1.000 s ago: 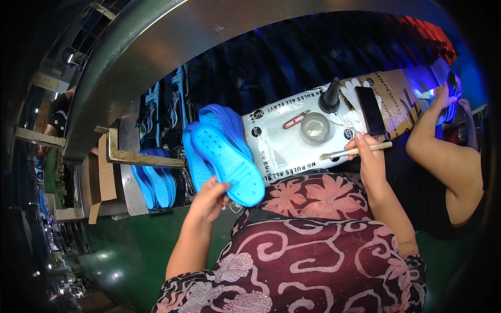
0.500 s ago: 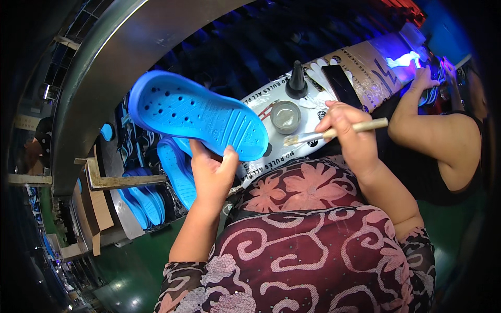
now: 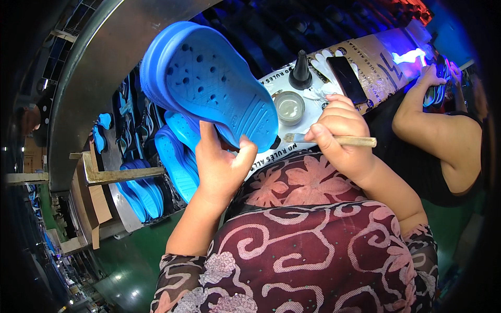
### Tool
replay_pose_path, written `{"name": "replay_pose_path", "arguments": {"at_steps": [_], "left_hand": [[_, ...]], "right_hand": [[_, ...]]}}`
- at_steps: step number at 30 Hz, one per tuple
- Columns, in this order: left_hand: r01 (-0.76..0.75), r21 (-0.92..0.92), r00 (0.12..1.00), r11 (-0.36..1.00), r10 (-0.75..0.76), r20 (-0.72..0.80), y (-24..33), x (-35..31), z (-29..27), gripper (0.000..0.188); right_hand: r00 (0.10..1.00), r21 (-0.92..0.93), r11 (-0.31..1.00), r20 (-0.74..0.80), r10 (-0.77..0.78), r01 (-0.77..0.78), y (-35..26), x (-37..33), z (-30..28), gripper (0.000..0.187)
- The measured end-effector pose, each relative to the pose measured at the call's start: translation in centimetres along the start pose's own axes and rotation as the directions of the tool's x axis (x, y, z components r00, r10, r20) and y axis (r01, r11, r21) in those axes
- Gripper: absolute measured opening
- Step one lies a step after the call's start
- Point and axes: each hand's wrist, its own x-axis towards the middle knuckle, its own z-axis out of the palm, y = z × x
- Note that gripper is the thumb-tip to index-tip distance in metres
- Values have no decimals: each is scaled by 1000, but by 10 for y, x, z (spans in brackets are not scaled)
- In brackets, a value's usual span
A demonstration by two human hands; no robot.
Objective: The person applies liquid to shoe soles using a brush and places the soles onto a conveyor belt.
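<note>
A blue shoe sole [image 3: 214, 86] with holes at its broad end and ridges at its narrow end is held up by my left hand [image 3: 222, 164], thumb on its near edge and the other fingers largely hidden beneath. My right hand [image 3: 342, 133] is closed around a wooden-handled paintbrush [image 3: 357, 141], its bristles pointing left, close to the sole's narrow end but apart from it. Beyond the brush, a round tub of greyish clear liquid [image 3: 288, 108] sits on the white printed sheet [image 3: 271, 157]. Behind the tub stands a black cone-topped bottle [image 3: 300, 73].
More blue soles [image 3: 175, 156] lie left of my left forearm, with another stack [image 3: 141, 193] farther left. A black phone [image 3: 347, 79] and white gloves [image 3: 323, 65] lie near the bottle. A metal beam [image 3: 99, 78] curves along the left. On the right a co-worker's arm [image 3: 433, 130] reaches toward a bright light.
My left hand has raised and tilted the sole, so its side wall shows more. My right hand has turned the brush level and shifted slightly left, with the bristles moving away from the tub.
</note>
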Motion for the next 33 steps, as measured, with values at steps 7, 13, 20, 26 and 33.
{"name": "replay_pose_path", "arguments": {"at_steps": [7, 13, 20, 26, 33], "left_hand": [[-76, 50, 997, 996, 76, 4, -3, 1, 2, 53], [-58, 32, 998, 998, 58, -6, -4, -1, 1, 53], [-97, 105, 995, 990, 99, -14, -11, -6, 3, 52], [-220, 103, 973, 970, 226, -54, -22, -9, 9, 50], [-287, 95, 949, 953, 296, -107, -31, -9, 9, 48]], "right_hand": [[999, 37, 999, 36, -31, 30, -5, 2, 4, 21], [1000, 6, 1000, 12, 6, -6, 1, 0, -1, 22], [996, 19, 999, 79, -43, 41, 3, -7, 3, 22], [999, 58, 998, 39, -22, 20, 0, -5, 6, 24], [1000, 87, 996, 15, 1, -2, 0, -3, 3, 24]]}}
